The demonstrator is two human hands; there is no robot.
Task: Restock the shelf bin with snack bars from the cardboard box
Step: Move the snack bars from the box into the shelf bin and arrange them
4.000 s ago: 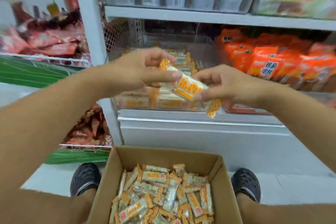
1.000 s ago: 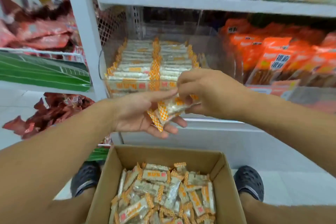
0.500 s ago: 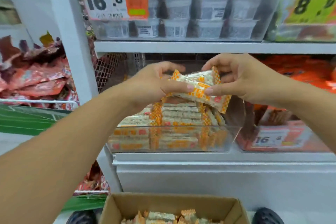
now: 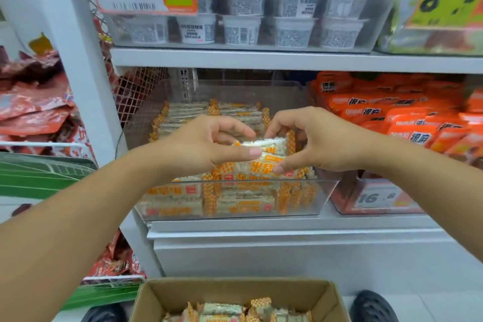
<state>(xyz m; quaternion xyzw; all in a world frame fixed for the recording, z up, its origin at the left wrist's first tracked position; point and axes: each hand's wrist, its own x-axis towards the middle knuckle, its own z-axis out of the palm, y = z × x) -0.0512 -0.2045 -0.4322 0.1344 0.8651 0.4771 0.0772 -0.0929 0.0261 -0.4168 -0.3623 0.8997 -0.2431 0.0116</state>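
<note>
A clear plastic shelf bin (image 4: 325,191) on the middle shelf holds stacked rows of white-and-orange snack bars (image 4: 209,112). Over the bin's front half, my left hand (image 4: 209,146) and my right hand (image 4: 313,144) together hold a small bundle of snack bars (image 4: 266,153), each pinching one end between thumb and fingers. The bundle sits low, just above or on the top layer of bars. An open cardboard box (image 4: 156,295) with more loose bars stands on the floor at the bottom edge.
An upper shelf (image 4: 261,59) of white tubs overhangs the bin. Orange snack packs (image 4: 392,112) fill the neighbouring bin on the right. Red packets (image 4: 34,102) lie in racks to the left past a white upright post (image 4: 86,81). Black shoes (image 4: 373,307) flank the box.
Both hands have lowered the bundle of bars from in front of the upper shelf edge down into the bin, onto the front of the stack.
</note>
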